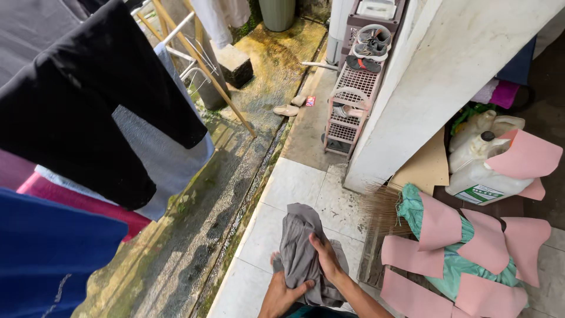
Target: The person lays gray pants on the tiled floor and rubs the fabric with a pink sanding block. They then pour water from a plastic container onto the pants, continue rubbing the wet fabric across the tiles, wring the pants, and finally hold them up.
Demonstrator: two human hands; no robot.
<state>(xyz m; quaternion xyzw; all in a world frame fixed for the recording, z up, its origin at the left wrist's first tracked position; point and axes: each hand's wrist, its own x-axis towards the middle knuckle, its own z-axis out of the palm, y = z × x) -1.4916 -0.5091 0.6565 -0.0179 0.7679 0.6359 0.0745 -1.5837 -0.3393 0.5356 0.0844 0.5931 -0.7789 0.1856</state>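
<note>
Hands hold one grey cloth [303, 250] low in the view, above the white floor tiles [294, 182]. Left hand [282, 294] is closed around its lower part, and right hand [325, 257] presses it with curled fingers. Dark garment [88, 100] hangs at left, pink paper pieces [465, 247] lie at right.

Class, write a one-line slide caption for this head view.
Both hands, left hand and right hand, grip a grey garment beside dark clothes hanging on a line.

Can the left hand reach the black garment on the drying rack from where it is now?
Probably yes: the left hand grips the grey cloth, but nothing stands between it and the black garment hanging up left.
</note>
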